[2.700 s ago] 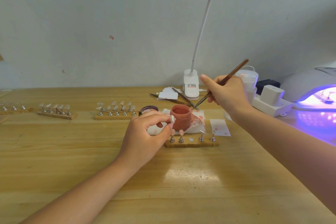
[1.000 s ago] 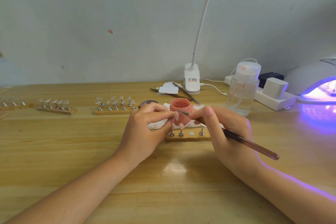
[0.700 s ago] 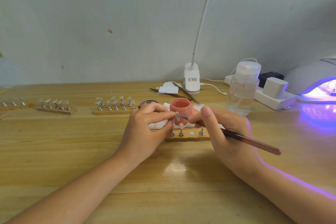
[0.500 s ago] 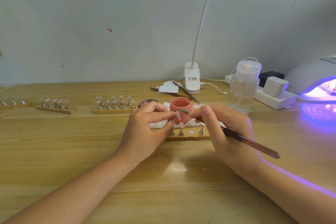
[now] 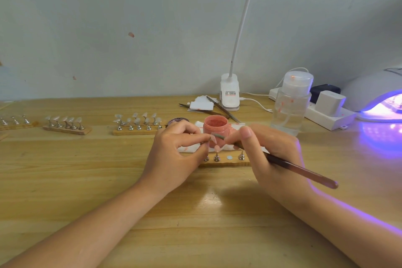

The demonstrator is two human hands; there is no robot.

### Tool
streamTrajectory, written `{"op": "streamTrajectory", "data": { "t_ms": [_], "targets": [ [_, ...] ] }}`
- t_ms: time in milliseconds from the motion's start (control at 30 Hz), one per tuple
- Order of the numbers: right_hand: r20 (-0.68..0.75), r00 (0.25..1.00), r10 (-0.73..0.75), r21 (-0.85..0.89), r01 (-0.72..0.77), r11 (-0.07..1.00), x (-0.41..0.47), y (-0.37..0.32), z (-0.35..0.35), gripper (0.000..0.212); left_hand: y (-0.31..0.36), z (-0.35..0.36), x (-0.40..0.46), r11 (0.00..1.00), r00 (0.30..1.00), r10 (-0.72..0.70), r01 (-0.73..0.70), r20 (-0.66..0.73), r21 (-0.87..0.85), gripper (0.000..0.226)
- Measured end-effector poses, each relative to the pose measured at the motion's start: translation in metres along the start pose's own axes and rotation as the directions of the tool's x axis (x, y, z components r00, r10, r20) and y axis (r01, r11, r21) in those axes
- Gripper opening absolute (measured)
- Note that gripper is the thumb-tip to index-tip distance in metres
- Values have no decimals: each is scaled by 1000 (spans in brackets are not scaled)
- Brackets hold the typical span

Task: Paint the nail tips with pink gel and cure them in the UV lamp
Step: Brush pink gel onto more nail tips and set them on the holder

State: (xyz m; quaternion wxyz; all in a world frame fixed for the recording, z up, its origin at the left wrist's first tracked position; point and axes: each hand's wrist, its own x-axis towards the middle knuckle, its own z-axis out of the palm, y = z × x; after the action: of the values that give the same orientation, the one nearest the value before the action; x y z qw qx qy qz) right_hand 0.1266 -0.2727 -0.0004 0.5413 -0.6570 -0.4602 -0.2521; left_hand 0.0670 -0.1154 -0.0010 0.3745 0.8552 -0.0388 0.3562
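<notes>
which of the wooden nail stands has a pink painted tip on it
The stand right below the hands, in front of the pink gel jar. The stands further left carry only clear tips.

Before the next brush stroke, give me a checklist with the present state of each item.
1. Left hand pinches the nail tip: ok.
2. Right hand grips the brush: ok.
3. Brush tip touching the nail tip: cannot tell.
4. Pink gel jar open and upright behind the hands: ok.
5. Bare spot free on the wooden stand: ok.
6. UV lamp lit: ok.
</notes>
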Motion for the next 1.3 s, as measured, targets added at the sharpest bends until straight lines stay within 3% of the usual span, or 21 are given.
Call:
{"op": "streamTrajectory", "data": {
  "t_ms": [167, 300, 400, 533, 667, 800, 967, 1133, 1300],
  "targets": [
    [-9, 999, 32, 66, -31, 997, -1, 1, -1, 55, 1, 0, 0, 1000, 1000, -17, 17, -7, -12, 25],
    [12, 1000, 9, 19, -9, 1000, 0, 2, 1, 43, -1, 0, 0, 1000, 1000, 2, -2, -1, -2, 21],
    [-6, 999, 46, 59, -46, 997, -2, 2, -1, 59, 1, 0, 0, 1000, 1000, 5, -5, -2, -11, 20],
    [-8, 1000, 28, 28, -28, 999, -1, 2, 0, 42, 1, -1, 0, 1000, 1000, -11, 11, 10, -20, 19],
    [-24, 997, 75, 81, -73, 994, -2, 3, -2, 49, 2, -1, -1, 999, 1000, -23, 23, -6, -38, 27],
    [-6, 1000, 9, 15, -9, 1000, 0, 0, 0, 39, 1, -1, -1, 999, 1000, -15, 15, 2, -35, 24],
    [-26, 999, 27, 40, -26, 999, -5, 6, -3, 60, 0, 0, 1, 1000, 1000, 0, -1, -14, -31, 27],
    [-110, 990, 86, 135, -71, 988, -5, 3, -2, 38, -1, 0, 1, 998, 999, 21, -23, -30, -59, 24],
    [-123, 982, 140, 201, -113, 973, -5, 1, 0, 35, -1, 0, 0, 992, 998, -12, 4, -60, -125, 15]
  ]
}}
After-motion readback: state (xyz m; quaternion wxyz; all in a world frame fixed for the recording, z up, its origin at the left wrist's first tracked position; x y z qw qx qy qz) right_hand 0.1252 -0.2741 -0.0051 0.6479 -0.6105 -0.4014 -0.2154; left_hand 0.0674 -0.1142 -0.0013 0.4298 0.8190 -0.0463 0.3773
